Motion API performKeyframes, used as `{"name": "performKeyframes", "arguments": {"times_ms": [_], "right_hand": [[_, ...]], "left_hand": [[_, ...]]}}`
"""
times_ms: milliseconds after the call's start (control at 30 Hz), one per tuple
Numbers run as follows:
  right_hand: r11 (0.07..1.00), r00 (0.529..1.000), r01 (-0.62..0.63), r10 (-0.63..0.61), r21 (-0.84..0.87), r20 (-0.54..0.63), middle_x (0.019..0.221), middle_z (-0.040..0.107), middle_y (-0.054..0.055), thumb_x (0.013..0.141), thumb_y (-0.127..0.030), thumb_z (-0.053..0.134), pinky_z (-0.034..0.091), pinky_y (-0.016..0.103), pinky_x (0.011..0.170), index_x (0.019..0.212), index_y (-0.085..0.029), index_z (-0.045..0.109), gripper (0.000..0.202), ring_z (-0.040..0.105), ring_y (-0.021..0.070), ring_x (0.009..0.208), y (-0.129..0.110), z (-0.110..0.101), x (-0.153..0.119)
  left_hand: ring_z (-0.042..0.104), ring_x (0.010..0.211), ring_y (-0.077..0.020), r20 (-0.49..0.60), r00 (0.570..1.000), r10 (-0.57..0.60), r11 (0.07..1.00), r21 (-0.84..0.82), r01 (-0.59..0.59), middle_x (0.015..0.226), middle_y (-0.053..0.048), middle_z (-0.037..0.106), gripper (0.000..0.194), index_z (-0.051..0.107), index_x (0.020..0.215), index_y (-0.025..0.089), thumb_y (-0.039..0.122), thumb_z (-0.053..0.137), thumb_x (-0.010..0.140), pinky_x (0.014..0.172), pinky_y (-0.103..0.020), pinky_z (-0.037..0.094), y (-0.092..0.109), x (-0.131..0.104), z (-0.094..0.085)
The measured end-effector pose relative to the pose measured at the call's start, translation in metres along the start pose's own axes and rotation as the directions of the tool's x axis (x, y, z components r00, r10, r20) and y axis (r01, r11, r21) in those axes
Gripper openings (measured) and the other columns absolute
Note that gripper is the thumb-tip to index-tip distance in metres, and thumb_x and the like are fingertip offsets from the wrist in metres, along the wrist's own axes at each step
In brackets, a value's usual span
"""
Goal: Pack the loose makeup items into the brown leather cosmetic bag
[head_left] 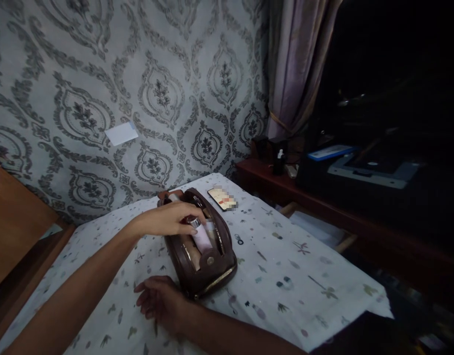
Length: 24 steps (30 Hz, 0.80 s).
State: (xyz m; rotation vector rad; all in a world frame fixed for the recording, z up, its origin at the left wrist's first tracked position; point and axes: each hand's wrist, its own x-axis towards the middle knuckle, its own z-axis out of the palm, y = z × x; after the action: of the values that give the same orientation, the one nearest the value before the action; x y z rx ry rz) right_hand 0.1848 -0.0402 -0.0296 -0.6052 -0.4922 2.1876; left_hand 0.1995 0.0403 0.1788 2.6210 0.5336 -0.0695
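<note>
1. Head view: my left hand is over the brown bag, thumb and fingers closed about the silver cap of a pale bottle; the cap is the raised end, so likely the handiest hold
2. Bottle sits tilted in the bag's mouth, lower end towards me; the mouth stands wide, presumably to give my fingers room
3. Right hand beside the bag's near end, fingers loosely curled, nothing visible in it; perhaps ready to steady
4. Bag rests on the printed tablecloth; phone lies beyond it, apart, probably out of the way
</note>
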Motion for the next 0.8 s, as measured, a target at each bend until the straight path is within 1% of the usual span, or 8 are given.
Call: {"name": "performKeyframes", "arguments": {"times_ms": [100,167,233,333,433,567,667,800], "right_hand": [[1.000,1.000,-0.005,0.005,-0.005,0.001,0.055,0.063,0.000,0.074,-0.028,0.059,0.028,0.021,0.045,0.075,-0.011,0.068,0.019,0.053,0.0078,0.042,-0.001,0.000,-0.001],[1.000,1.000,-0.008,0.008,-0.009,0.004,0.056,0.063,0.000,0.074,-0.028,0.059,0.029,0.022,0.045,0.076,-0.011,0.068,0.019,0.053,0.0079,0.042,0.000,0.000,0.000],[1.000,1.000,-0.011,0.011,-0.015,0.001,0.056,0.063,0.000,0.075,-0.027,0.057,0.029,0.022,0.045,0.076,-0.011,0.068,0.019,0.053,0.0082,0.043,0.001,0.000,0.002],[0.999,1.000,-0.022,0.022,-0.026,-0.012,0.055,0.063,0.000,0.074,-0.027,0.056,0.030,0.022,0.046,0.076,-0.012,0.068,0.019,0.053,0.0087,0.043,0.003,-0.001,0.004],[0.999,1.000,-0.024,0.024,-0.029,-0.004,0.056,0.063,0.000,0.073,-0.027,0.057,0.030,0.022,0.046,0.077,-0.011,0.068,0.019,0.053,0.0087,0.043,0.002,-0.002,0.005],[1.000,1.000,-0.016,0.016,-0.026,0.014,0.058,0.064,0.000,0.073,-0.029,0.058,0.032,0.022,0.047,0.078,-0.011,0.068,0.021,0.054,0.0084,0.044,0.000,-0.002,0.002],[0.999,1.000,0.003,-0.002,-0.033,0.006,0.058,0.063,0.000,0.072,-0.029,0.059,0.032,0.022,0.046,0.077,-0.012,0.068,0.021,0.053,0.0080,0.043,0.000,-0.001,0.000],[1.000,1.000,0.002,-0.002,-0.029,0.000,0.057,0.063,0.000,0.071,-0.028,0.055,0.032,0.021,0.046,0.076,-0.011,0.069,0.022,0.053,0.0080,0.042,0.002,0.000,0.001]], "left_hand": [[0.063,0.087,-0.0182,-0.113,0.991,-0.066,0.996,-0.072,0.058,0.103,-0.005,0.070,0.028,0.067,0.106,0.019,0.033,0.059,0.083,0.076,-0.027,0.049,-0.002,-0.011,-0.018],[0.062,0.078,-0.0176,-0.236,0.961,-0.146,0.986,-0.108,0.123,0.092,-0.005,0.070,0.035,0.066,0.109,0.018,0.041,0.061,0.083,0.067,-0.026,0.049,-0.004,-0.021,-0.034],[0.059,0.070,-0.0161,-0.336,0.919,-0.208,0.978,-0.078,0.193,0.086,-0.005,0.068,0.040,0.065,0.111,0.018,0.045,0.061,0.082,0.058,-0.024,0.045,-0.005,-0.030,-0.049],[0.057,0.071,-0.0154,-0.428,0.878,-0.213,0.965,0.047,0.257,0.090,-0.005,0.067,0.038,0.065,0.110,0.019,0.044,0.061,0.082,0.058,-0.023,0.043,-0.008,-0.037,-0.061],[0.057,0.079,-0.0171,-0.481,0.861,-0.164,0.945,0.174,0.277,0.095,-0.005,0.066,0.034,0.065,0.106,0.019,0.043,0.058,0.083,0.064,-0.024,0.044,-0.010,-0.036,-0.063],[0.058,0.085,-0.0187,-0.500,0.859,-0.113,0.905,0.305,0.297,0.103,-0.006,0.067,0.033,0.065,0.107,0.020,0.042,0.053,0.086,0.069,-0.026,0.044,-0.007,-0.034,-0.060],[0.060,0.088,-0.0193,-0.505,0.858,-0.094,0.883,0.357,0.306,0.107,-0.006,0.068,0.032,0.066,0.108,0.021,0.042,0.052,0.088,0.071,-0.026,0.044,0.001,-0.035,-0.059],[0.060,0.083,-0.0175,-0.530,0.843,-0.090,0.877,0.359,0.320,0.104,-0.004,0.069,0.032,0.067,0.107,0.021,0.043,0.054,0.088,0.066,-0.024,0.043,0.012,-0.041,-0.058]]}}
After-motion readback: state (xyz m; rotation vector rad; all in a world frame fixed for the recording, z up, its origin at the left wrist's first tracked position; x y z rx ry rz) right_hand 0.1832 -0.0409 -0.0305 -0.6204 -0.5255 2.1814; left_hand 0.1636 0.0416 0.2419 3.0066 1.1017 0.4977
